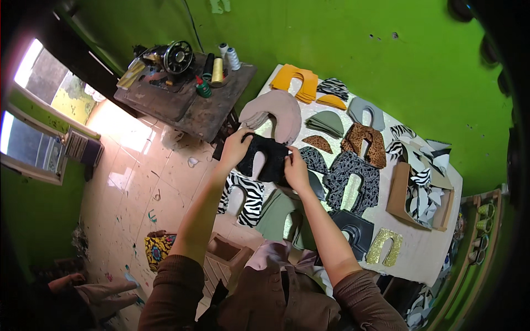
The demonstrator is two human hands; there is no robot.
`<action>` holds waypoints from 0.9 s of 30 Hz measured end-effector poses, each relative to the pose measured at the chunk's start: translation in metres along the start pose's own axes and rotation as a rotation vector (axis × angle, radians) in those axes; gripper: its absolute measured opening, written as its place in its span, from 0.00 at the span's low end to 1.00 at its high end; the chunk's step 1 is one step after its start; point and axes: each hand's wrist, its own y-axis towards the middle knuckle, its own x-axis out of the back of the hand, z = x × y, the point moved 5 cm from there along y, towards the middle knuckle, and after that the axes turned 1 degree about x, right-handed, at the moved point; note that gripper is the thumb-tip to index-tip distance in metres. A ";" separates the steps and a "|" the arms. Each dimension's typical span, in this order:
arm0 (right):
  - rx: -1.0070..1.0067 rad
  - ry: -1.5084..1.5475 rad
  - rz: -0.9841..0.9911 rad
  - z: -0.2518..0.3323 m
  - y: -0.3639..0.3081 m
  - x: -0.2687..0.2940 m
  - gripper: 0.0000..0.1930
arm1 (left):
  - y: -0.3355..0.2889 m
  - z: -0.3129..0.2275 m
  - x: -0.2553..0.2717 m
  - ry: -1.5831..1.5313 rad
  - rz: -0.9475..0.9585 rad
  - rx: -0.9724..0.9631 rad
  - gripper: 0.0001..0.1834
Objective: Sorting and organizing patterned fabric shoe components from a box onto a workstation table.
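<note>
Over the table's left part, a black U-shaped cut piece (271, 160) with a fuzzy-looking surface is spread between both hands. My left hand (236, 149) grips its upper left corner, thumb on top. At its right edge, my right hand (296, 170) pinches the material between thumb and fingers. Just beyond lies a stack of beige curved pieces (284, 113). A zebra-print U piece (251, 201) sits nearer me, beside olive-green pieces (276, 212). Right of my right hand are grey-and-black patterned pieces (337, 185).
A sewing machine (171, 58) stands on a worn wooden table (212, 113) at far left, with thread cones (233, 59) and a green bottle (202, 87). A cardboard box (400, 193) of scraps sits right. Another person (94, 292) is at lower left. A plastic stool (226, 256) stands near me.
</note>
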 end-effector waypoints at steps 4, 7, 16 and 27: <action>-0.036 -0.136 0.005 -0.006 0.015 -0.005 0.15 | 0.012 0.009 -0.003 0.037 -0.019 -0.036 0.12; -0.051 -0.220 0.005 -0.010 0.013 -0.011 0.15 | 0.009 0.019 -0.010 0.134 0.001 -0.047 0.11; 0.280 -0.554 -0.116 0.015 -0.004 -0.018 0.20 | -0.018 0.003 -0.013 0.443 -0.085 -0.277 0.18; 0.391 -0.614 0.136 0.004 -0.011 -0.037 0.27 | -0.031 0.025 -0.038 0.690 0.192 -0.454 0.23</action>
